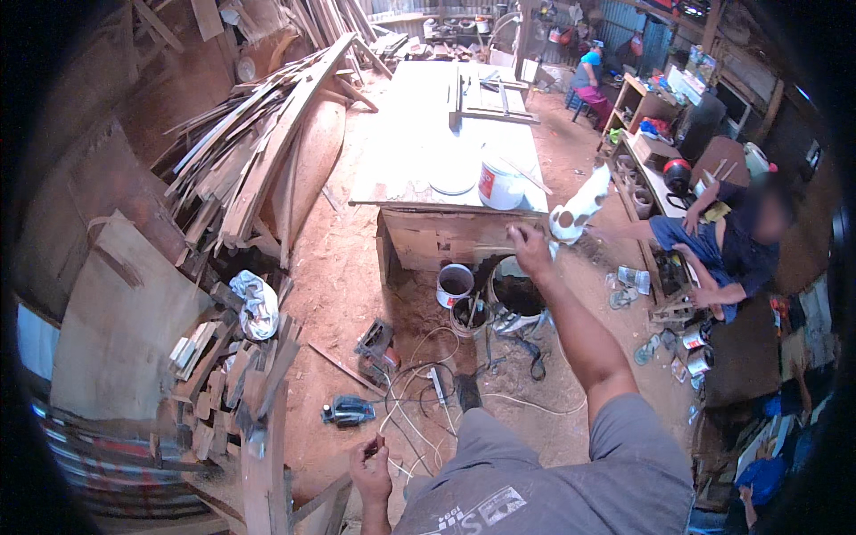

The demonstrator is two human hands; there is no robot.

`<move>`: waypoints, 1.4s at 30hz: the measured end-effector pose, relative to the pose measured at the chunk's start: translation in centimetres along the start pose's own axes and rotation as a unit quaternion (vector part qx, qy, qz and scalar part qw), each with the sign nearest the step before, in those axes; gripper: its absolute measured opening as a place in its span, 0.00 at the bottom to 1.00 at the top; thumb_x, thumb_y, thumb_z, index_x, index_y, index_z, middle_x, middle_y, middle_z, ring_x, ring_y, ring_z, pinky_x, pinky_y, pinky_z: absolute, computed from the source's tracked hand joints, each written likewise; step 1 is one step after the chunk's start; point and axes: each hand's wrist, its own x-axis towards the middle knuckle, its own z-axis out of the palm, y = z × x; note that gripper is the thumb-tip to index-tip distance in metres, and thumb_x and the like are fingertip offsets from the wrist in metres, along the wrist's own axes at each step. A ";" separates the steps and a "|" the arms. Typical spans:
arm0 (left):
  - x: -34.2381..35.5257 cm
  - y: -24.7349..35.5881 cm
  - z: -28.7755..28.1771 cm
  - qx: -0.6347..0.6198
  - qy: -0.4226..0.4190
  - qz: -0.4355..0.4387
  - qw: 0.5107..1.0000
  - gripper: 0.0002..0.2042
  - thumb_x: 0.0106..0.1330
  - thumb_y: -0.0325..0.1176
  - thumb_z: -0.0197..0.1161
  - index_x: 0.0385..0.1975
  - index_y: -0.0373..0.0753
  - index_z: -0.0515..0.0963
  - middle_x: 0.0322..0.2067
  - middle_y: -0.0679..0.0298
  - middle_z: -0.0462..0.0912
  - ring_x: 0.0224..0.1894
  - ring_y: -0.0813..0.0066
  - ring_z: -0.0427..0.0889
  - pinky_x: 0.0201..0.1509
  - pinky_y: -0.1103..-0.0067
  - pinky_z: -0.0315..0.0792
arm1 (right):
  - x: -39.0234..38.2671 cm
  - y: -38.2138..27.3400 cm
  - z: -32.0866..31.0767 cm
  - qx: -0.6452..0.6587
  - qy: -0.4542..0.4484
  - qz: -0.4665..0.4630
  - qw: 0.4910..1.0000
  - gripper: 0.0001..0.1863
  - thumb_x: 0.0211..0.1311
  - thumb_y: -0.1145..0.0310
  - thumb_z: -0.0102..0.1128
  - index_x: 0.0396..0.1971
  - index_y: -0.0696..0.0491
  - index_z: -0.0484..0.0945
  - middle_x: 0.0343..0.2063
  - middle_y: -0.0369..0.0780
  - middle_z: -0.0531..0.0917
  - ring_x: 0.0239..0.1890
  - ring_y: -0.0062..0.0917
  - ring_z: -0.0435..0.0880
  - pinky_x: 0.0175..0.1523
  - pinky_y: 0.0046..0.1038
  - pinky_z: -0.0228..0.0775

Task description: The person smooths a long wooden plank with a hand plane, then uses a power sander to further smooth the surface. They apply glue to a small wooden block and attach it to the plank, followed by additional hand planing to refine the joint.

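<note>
My right hand is raised before the white-topped workbench, fingers pinched on a thin light stick. Beyond it, a white bucket stands on the bench; below are a dark-filled bucket and a smaller pail. My left hand is low at the lower middle, fingers curled on something small I cannot make out, beside pale cables. A teal power tool lies on the dirt floor near that hand.
Timber piles line the left, with offcuts lower down. A white-and-brown dog stands right of the bench. A seated person occupies the cluttered right side, near sandals. Another person sits at the back.
</note>
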 end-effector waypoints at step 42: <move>15.3 6.4 14.6 -0.191 0.027 -0.240 0.951 0.19 0.77 0.32 0.66 0.64 0.35 0.75 0.58 0.59 0.82 0.56 0.69 0.82 0.57 0.73 0.77 | 32.1 7.7 0.4 -0.298 -0.306 0.088 0.900 0.28 0.60 0.34 0.73 0.49 0.40 0.93 0.51 0.43 0.92 0.54 0.40 0.90 0.61 0.41 0.82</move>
